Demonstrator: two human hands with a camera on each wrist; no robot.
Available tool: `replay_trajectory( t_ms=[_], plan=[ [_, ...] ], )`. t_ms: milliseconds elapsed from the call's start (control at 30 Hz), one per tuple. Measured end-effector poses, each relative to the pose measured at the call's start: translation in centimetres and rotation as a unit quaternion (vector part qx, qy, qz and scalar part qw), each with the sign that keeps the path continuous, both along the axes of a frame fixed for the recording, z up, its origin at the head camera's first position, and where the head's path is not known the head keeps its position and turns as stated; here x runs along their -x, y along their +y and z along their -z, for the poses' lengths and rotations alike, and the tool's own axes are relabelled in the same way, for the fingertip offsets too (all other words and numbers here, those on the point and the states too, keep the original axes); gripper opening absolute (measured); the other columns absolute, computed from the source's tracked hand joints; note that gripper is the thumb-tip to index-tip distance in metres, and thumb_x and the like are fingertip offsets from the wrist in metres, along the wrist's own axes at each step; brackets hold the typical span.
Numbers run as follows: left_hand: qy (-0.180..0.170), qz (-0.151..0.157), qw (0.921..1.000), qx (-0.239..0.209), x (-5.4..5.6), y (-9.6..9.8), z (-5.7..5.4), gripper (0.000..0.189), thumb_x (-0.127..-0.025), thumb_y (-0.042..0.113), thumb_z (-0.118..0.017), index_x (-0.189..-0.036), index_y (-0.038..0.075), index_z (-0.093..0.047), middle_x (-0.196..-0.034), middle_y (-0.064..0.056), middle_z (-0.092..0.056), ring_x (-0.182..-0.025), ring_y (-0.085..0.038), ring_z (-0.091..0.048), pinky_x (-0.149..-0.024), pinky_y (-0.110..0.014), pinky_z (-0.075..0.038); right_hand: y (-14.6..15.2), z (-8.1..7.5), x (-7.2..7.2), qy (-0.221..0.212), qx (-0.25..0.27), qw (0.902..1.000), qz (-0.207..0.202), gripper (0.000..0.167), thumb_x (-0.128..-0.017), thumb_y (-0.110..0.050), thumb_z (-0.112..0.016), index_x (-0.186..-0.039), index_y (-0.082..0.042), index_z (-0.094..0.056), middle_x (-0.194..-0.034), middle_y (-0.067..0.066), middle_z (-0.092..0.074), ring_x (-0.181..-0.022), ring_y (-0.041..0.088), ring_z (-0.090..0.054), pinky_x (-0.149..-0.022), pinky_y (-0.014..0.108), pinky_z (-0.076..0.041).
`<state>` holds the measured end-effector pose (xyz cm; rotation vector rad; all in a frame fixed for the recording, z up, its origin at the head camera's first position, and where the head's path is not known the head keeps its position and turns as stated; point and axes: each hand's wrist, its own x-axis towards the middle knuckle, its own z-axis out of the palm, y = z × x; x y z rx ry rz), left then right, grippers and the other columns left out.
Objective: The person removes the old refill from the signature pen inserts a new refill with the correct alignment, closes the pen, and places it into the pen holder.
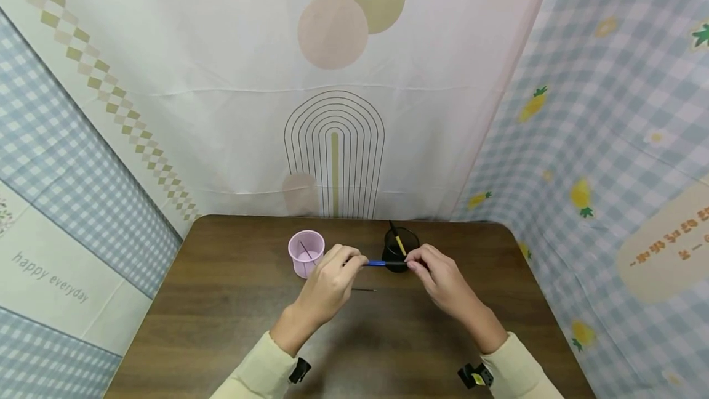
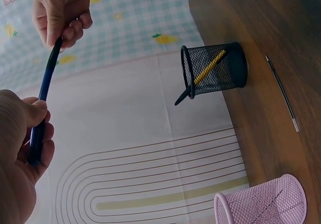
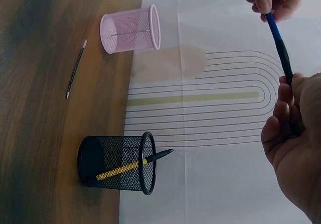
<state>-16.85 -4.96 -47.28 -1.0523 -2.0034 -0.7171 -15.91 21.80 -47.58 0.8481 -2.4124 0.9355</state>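
Both hands hold a blue pen (image 1: 376, 263) with a black grip section, raised above the table. My left hand (image 1: 332, 274) grips the blue end, its fingers curled round the barrel in the left wrist view. At the other end, my right hand (image 1: 443, 279) pinches the black tip part between thumb and fingers. Below them, a thin dark pen refill (image 2: 282, 93) with a pale end lies on the wood. Behind the hands stand a pink mesh cup (image 3: 120, 29) with a thin stick inside and a black mesh cup (image 3: 90, 158) containing a yellow-and-black pen (image 3: 120, 171).
The brown wooden table (image 1: 221, 325) ends at a patterned white cloth (image 1: 221, 140) hanging behind it. Blue checked cloth (image 1: 581, 109) hangs along the right side, with more on the left. The pink cup is left of the black one in the head view.
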Motion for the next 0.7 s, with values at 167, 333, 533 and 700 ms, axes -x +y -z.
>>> replay_trajectory(
  t_ms=[167, 333, 533, 700],
  plan=[
    [-0.004, 0.003, 1.0000, 0.000, 0.02, -0.05, 0.06, 0.006, -0.095, 0.002, -0.067, -0.099, 0.003, -0.071, -0.096, -0.007, -0.067, -0.088, -0.020, -0.063, -0.078, -0.030, -0.054, -0.05, -0.10, -0.04, -0.010, -0.006, 0.9999, 0.007, 0.009, -0.103, -0.013, -0.061, -0.103, -0.007, -0.068, -0.095, -0.005, -0.062, -0.076, 0.002, -0.051, -0.066, 0.020, -0.046],
    [-0.012, 0.004, 0.9999, -0.003, 0.06, -0.20, 0.07, 0.007, -0.093, 0.002, -0.069, -0.100, 0.003, -0.071, -0.097, -0.006, -0.067, -0.088, -0.020, -0.063, -0.079, -0.029, -0.054, 0.04, -0.50, -0.25, -0.034, -0.012, 0.9991, 0.022, 0.014, -0.100, -0.010, -0.065, -0.113, -0.012, -0.070, -0.095, -0.007, -0.063, -0.077, 0.001, -0.051, -0.065, 0.021, -0.047],
    [-0.014, 0.006, 0.9999, -0.005, 0.13, -0.26, -0.06, 0.007, -0.093, 0.003, -0.070, -0.100, 0.003, -0.071, -0.097, -0.006, -0.067, -0.088, -0.020, -0.063, -0.078, -0.030, -0.055, 0.24, -0.84, -0.33, -0.021, -0.002, 0.9998, 0.006, 0.028, -0.091, -0.005, -0.076, -0.118, -0.012, -0.069, -0.103, -0.001, -0.066, -0.088, 0.006, -0.059, -0.072, 0.016, -0.050],
    [-0.015, 0.004, 0.9999, -0.004, 0.15, -0.20, -0.11, 0.007, -0.092, 0.003, -0.071, -0.100, 0.003, -0.071, -0.097, -0.006, -0.067, -0.089, -0.020, -0.063, -0.078, -0.029, -0.055, 0.26, -0.97, -0.14, 0.012, 0.008, 0.9999, -0.005, 0.030, -0.083, -0.003, -0.083, -0.110, -0.009, -0.070, -0.105, 0.001, -0.067, -0.089, 0.010, -0.060, -0.076, 0.011, -0.048]
  ],
)
